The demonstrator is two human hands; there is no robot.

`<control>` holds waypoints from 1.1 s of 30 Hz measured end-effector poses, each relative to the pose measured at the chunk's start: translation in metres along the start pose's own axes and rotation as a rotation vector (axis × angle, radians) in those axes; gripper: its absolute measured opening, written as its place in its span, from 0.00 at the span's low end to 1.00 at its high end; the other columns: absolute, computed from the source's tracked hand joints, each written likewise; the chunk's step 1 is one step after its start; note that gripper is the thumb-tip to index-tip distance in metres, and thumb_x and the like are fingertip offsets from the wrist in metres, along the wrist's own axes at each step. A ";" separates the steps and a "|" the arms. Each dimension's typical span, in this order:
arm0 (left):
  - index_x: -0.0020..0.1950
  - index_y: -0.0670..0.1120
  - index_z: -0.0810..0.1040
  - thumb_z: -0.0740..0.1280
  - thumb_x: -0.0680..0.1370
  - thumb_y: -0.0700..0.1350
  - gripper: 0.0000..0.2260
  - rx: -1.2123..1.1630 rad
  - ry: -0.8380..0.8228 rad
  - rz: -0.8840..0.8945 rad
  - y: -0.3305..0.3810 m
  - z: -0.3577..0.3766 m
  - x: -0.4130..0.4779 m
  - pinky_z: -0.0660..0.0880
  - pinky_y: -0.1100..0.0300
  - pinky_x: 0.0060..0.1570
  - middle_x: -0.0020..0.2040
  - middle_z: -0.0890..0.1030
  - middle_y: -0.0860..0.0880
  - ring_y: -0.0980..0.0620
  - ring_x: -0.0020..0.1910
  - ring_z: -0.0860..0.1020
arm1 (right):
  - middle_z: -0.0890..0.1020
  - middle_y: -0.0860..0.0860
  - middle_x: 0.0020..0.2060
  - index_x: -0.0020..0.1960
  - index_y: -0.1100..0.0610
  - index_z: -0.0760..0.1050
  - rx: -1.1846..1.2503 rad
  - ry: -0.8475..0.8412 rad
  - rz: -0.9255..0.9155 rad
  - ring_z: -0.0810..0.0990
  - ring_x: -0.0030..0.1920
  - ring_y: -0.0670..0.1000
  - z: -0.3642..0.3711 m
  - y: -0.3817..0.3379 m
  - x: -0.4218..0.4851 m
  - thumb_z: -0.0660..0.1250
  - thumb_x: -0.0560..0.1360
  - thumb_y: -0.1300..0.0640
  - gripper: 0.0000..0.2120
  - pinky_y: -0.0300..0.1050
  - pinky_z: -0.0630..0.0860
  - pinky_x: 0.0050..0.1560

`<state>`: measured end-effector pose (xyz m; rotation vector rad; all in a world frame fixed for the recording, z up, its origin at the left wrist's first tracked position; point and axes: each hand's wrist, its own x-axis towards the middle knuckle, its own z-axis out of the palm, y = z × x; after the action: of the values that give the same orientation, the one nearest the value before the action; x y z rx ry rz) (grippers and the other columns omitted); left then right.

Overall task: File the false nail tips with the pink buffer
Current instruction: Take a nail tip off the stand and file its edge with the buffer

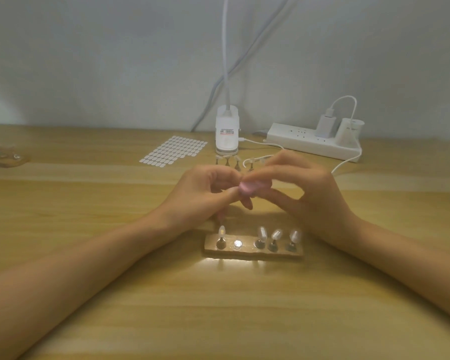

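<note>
Far left edge of the table (89, 294): a flat wooden piece (3, 155) with small pale bits on it, too blurred to tell what they are. Right of it, toward the back, a sheet of white oval stickers (173, 151) lies flat. Your left hand (205, 193) is raised over mid-table, grip closed tight, thumb and forefinger pinched together right against the end of the pink buffer (250, 188). What the pinch has hold of is hidden by the fingers, so I cannot tell. Behind the hands a white lamp base (227, 133) stands near the wall, with a short row of small stands (227, 160) just in front of it. Near you, just below the hands, a wooden holder (253, 250) lies crosswise on the table. It carries four false nail tips (261, 233) upright on cone stands, one at its left end and three grouped toward the right. A bare shiny metal disc (237, 243) sits in the gap between them. The buffer is off the table, between both hands. Your right hand (307, 193) pinches it, thumb below and curled fingers above, motion-blurred. Far right at the back, a white power strip (313, 145) lies with a charger (325, 126) plugged in, and a white cable (344, 165) loops onto the table.
</note>
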<state>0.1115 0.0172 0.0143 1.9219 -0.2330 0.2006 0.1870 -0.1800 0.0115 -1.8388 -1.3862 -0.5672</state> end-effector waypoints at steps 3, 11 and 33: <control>0.47 0.46 0.85 0.72 0.76 0.47 0.05 -0.030 -0.002 0.014 0.000 0.000 0.000 0.70 0.69 0.25 0.39 0.86 0.48 0.61 0.24 0.75 | 0.82 0.56 0.45 0.56 0.59 0.84 0.004 0.029 0.031 0.80 0.46 0.52 -0.001 0.002 0.000 0.73 0.76 0.61 0.09 0.39 0.75 0.45; 0.49 0.42 0.85 0.72 0.75 0.47 0.09 -0.004 -0.008 0.033 0.001 0.001 -0.002 0.72 0.67 0.27 0.38 0.86 0.48 0.61 0.24 0.76 | 0.81 0.55 0.44 0.55 0.58 0.84 0.014 0.013 -0.012 0.79 0.44 0.52 -0.002 0.002 -0.001 0.75 0.74 0.62 0.10 0.39 0.75 0.43; 0.47 0.41 0.83 0.70 0.79 0.42 0.05 -0.017 -0.016 0.018 -0.001 -0.002 0.000 0.73 0.65 0.29 0.41 0.86 0.48 0.55 0.24 0.74 | 0.83 0.54 0.45 0.54 0.58 0.85 -0.009 0.040 0.091 0.79 0.45 0.50 -0.002 0.005 -0.001 0.76 0.74 0.64 0.09 0.40 0.74 0.43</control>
<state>0.1114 0.0194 0.0139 1.9057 -0.2618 0.1942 0.1913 -0.1831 0.0107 -1.8771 -1.2684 -0.5607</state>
